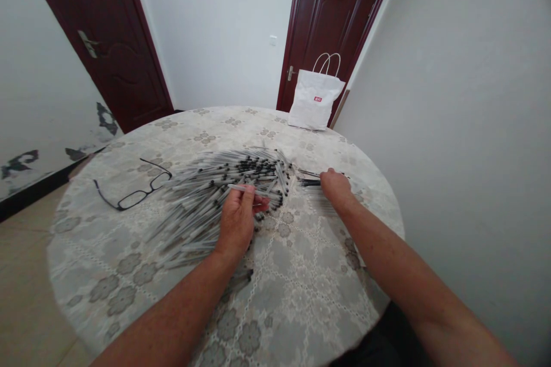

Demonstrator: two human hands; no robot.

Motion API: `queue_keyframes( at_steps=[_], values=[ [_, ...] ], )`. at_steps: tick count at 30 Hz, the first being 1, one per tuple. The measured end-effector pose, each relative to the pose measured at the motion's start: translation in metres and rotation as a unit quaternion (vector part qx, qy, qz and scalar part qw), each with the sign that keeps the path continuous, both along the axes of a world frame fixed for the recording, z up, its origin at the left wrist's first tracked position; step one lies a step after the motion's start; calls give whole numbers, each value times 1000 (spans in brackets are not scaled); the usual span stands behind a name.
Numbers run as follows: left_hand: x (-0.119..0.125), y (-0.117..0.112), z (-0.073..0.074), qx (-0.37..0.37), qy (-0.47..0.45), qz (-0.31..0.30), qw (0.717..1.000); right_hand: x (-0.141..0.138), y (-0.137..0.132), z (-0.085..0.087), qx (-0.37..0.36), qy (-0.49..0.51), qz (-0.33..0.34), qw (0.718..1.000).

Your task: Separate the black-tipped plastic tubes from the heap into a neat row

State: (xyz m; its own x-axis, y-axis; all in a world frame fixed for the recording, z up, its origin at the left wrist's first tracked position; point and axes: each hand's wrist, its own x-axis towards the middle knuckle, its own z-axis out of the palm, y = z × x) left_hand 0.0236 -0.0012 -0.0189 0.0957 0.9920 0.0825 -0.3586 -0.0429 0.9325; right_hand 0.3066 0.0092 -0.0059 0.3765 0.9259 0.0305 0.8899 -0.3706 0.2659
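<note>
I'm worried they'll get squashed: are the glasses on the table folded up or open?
Open: the glasses lie on the tablecloth with both side pieces sticking out, not folded in.

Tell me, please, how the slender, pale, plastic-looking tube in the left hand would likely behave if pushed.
The slender, pale, plastic-looking tube is probably stiff, since it projects straight from the left hand. It seems light, being so thin. Its apparently rounded sides suggest it might roll.

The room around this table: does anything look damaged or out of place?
Yes, the white wall at far left looks damaged: ragged dark patches near its bottom suggest peeling paint. The pen-like sticks on the table lie in a loose heap, perhaps deliberately.
</note>
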Motion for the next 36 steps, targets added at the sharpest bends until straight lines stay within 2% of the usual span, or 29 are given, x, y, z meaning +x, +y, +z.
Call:
queue_keyframes(
  at_steps=[5, 10, 12, 14, 16, 18, 20, 21, 24, 26, 29, 31, 34, 36],
  values=[
    [0, -2, 1, 1, 8, -6, 1000, 2, -3, -4, 10, 18, -12, 1000],
    [-1, -2, 2, 3, 30, -16, 999, -5, -16, 7, 41, 48, 2, 998],
    [-2, -4, 3, 6, 44, -36, 998, -17, -28, 14, 57, 65, 29, 996],
    [-1, -6, 5, 15, 66, -66, 996, -37, -44, 19, 79, 113, 92, 986],
    [-1, -10, 7, 31, 97, -105, 989, -60, -62, 20, 156, 275, 223, 922],
    [0, -14, 9, 48, 127, -144, 980, -82, -76, 18, 183, 382, 302, 854],
    [0, -16, 11, 59, 150, -163, 973, -96, -85, 13, 206, 407, 339, 823],
    [1, -17, 11, 61, 160, -167, 971, -98, -87, 9, 210, 405, 349, 818],
    [0, -16, 12, 67, 179, -155, 969, -86, -86, 0, 197, 367, 360, 835],
    [-1, -14, 13, 73, 178, -133, 972, -64, -84, -4, 183, 321, 336, 867],
    [-3, -11, 15, 77, 164, -92, 979, -23, -81, -7, 159, 226, 247, 929],
    [-4, -10, 16, 75, 158, -71, 982, 1, -78, -9, 150, 173, 172, 958],
    [-3, -10, 16, 73, 153, -63, 983, 23, -72, -15, 141, 127, 75, 979],
    [-2, -11, 16, 72, 153, -71, 983, 29, -68, -21, 129, 116, 44, 984]
  ],
)
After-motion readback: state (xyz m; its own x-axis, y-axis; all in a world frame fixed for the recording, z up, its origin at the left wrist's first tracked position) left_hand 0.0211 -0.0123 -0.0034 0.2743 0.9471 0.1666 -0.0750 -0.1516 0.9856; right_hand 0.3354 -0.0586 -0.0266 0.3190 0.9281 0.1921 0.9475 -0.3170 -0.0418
